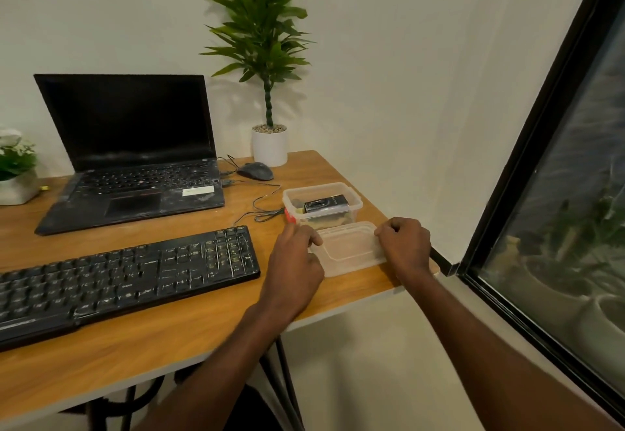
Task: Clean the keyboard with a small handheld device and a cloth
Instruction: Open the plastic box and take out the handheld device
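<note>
Left hand (297,254) and right hand (404,244) gripping opposite ends of clear lid (350,249), fingers curled over rim, lid lying on counter (189,329) near right edge. Open box (353,198) sitting just behind, holding black device (326,206); cloth not identifiable. Keyboard (128,281) lying left, untouched. Risk: lid is sitting near counter edge, could slide off; elbow reaching for box could snag loose cable (267,202).

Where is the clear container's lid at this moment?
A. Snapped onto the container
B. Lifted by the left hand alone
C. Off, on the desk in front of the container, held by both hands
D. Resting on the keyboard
C: the lid lies on the desk before the open container, left hand and right hand gripping its ends.
</note>
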`<action>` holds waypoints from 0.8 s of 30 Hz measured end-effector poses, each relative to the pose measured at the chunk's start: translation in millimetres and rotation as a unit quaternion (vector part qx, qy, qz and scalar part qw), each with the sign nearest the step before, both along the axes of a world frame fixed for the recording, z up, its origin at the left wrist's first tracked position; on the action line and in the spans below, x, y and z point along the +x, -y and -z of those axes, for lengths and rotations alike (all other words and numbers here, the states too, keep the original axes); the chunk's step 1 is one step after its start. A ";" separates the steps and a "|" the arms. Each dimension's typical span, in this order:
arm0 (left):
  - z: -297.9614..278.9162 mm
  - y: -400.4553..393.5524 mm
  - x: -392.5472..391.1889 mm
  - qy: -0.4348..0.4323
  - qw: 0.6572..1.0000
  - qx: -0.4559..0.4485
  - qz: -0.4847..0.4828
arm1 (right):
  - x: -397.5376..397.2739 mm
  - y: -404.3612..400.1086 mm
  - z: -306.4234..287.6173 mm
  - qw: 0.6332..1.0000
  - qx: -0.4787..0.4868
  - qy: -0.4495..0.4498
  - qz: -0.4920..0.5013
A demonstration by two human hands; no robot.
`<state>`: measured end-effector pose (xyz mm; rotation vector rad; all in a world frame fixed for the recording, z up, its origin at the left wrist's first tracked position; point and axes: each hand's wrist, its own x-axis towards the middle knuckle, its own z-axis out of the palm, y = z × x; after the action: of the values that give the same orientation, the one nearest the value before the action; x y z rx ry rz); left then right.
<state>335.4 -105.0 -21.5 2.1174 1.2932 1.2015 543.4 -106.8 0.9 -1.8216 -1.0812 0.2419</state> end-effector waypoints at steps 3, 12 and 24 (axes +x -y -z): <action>-2.9 -6.9 1.1 0.031 0.998 0.017 -0.043 | -0.6 0.4 0.5 1.000 0.008 0.006 -0.003; -3.8 -40.8 10.7 0.057 0.991 0.035 -0.115 | 2.7 -2.7 1.8 1.000 0.029 0.009 0.000; 8.5 -51.1 9.9 0.024 0.996 -0.016 -0.080 | -19.7 -43.8 -41.5 0.985 0.106 0.063 -0.122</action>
<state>345.4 -54.0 -29.9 1.9802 1.4743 1.2788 523.7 -62.9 42.3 -1.5300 -1.3683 0.1509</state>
